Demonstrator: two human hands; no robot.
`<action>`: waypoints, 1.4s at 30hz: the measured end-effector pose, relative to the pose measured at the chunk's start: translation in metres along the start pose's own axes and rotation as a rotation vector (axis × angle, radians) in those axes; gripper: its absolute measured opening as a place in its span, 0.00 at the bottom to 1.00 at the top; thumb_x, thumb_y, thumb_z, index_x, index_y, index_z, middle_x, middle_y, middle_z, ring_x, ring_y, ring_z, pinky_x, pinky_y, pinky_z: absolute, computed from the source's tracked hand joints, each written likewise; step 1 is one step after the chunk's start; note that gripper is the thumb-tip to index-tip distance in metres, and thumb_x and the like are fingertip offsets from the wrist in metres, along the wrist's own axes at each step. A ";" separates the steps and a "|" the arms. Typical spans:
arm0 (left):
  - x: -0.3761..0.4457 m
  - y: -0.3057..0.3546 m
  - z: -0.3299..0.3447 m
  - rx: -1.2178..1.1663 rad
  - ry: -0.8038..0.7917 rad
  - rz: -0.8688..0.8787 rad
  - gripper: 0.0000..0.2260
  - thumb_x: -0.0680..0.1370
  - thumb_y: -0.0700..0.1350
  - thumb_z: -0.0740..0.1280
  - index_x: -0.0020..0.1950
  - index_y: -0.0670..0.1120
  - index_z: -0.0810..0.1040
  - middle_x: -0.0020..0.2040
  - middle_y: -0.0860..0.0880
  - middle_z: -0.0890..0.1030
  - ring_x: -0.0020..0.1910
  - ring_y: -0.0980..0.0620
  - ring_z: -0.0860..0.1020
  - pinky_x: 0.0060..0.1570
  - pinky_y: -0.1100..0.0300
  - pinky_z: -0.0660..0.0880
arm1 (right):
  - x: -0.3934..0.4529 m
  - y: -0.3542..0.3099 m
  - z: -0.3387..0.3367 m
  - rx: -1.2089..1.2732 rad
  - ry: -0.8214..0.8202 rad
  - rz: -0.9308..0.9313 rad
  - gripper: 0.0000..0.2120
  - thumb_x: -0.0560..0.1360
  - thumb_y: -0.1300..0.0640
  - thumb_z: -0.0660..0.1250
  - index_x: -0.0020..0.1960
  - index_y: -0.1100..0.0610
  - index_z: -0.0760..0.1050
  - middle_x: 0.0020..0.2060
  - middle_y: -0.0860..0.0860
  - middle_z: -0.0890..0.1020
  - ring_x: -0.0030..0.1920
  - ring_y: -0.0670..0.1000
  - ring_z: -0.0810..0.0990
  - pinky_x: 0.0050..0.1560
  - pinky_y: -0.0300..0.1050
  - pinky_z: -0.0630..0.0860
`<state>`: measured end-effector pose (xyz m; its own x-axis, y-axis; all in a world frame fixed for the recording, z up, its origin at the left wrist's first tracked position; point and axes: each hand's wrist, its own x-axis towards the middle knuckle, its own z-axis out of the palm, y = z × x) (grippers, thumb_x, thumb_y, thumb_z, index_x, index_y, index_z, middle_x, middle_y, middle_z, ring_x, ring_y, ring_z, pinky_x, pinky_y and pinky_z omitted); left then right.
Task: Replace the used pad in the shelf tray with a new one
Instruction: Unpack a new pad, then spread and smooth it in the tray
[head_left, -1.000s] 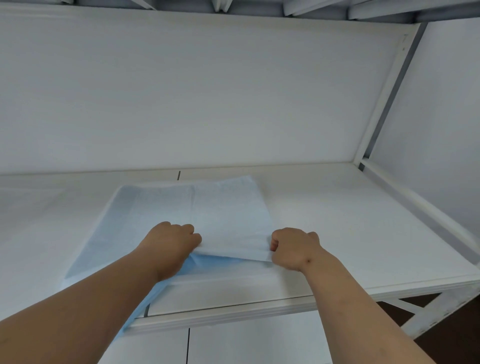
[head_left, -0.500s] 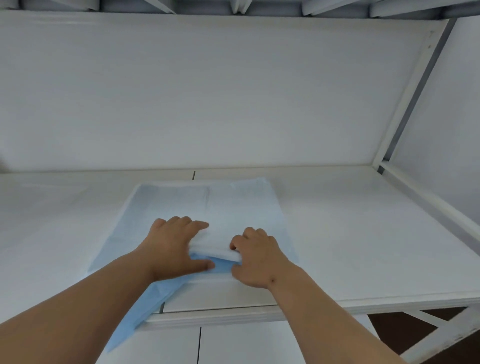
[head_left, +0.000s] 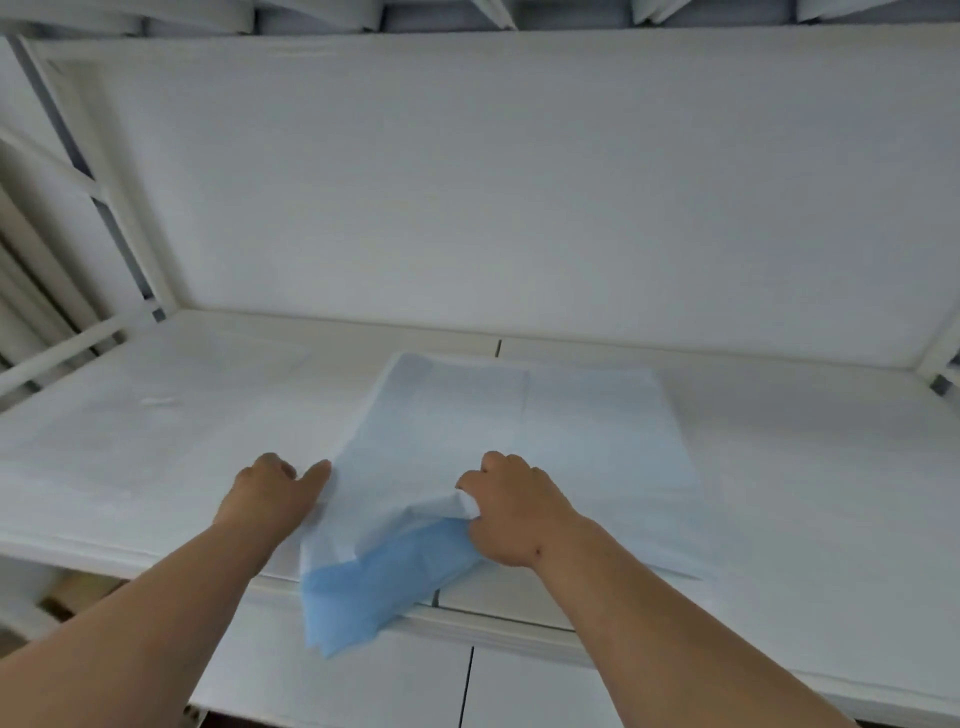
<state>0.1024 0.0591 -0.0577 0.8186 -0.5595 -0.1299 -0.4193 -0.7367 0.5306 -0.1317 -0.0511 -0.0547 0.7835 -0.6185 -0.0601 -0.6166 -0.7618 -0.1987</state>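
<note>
Pad (head_left: 519, 436), pale blue on top and a stronger blue underneath, is lying spread on the white shelf tray (head_left: 156, 441), roughly in the middle of it. Its far edge is reaching almost to the back wall (head_left: 519, 182) of the shelf, and its near left corner is hanging over the front edge (head_left: 509, 623) of the tray, showing the darker blue underside. The right hand (head_left: 511, 506) is curling its fingers around a lifted fold of the pad at the near edge, pinching it and raising it slightly off the tray. The left hand (head_left: 272, 491) is resting just beside the pad's left edge with its fingers loosely curled and the thumb stretched toward the pad; whether it is gripping the material cannot be told. Both forearms are reaching in from below.
</note>
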 end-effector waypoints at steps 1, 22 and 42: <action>0.000 -0.004 -0.002 0.013 -0.062 -0.002 0.22 0.75 0.61 0.63 0.43 0.41 0.74 0.42 0.42 0.79 0.39 0.43 0.76 0.38 0.55 0.69 | 0.002 0.001 0.003 0.028 -0.035 0.012 0.18 0.73 0.58 0.62 0.63 0.53 0.72 0.56 0.54 0.71 0.57 0.57 0.71 0.53 0.49 0.70; 0.013 0.052 -0.046 -0.536 -0.515 -0.202 0.03 0.78 0.37 0.65 0.49 0.43 0.74 0.42 0.43 0.83 0.26 0.48 0.82 0.22 0.61 0.77 | -0.006 0.022 -0.019 0.396 -0.143 0.165 0.15 0.73 0.58 0.64 0.56 0.49 0.81 0.44 0.46 0.81 0.44 0.47 0.78 0.40 0.36 0.72; 0.023 0.033 -0.002 -0.942 -0.312 -0.308 0.05 0.73 0.31 0.65 0.45 0.40 0.73 0.47 0.40 0.75 0.39 0.43 0.75 0.29 0.54 0.80 | -0.025 0.041 0.000 0.058 -0.175 0.167 0.33 0.76 0.54 0.61 0.78 0.45 0.53 0.76 0.48 0.61 0.73 0.53 0.62 0.72 0.50 0.61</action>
<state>0.1079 0.0227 -0.0408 0.6444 -0.5697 -0.5102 0.3767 -0.3441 0.8601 -0.1769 -0.0671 -0.0614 0.6755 -0.6884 -0.2643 -0.7373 -0.6364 -0.2268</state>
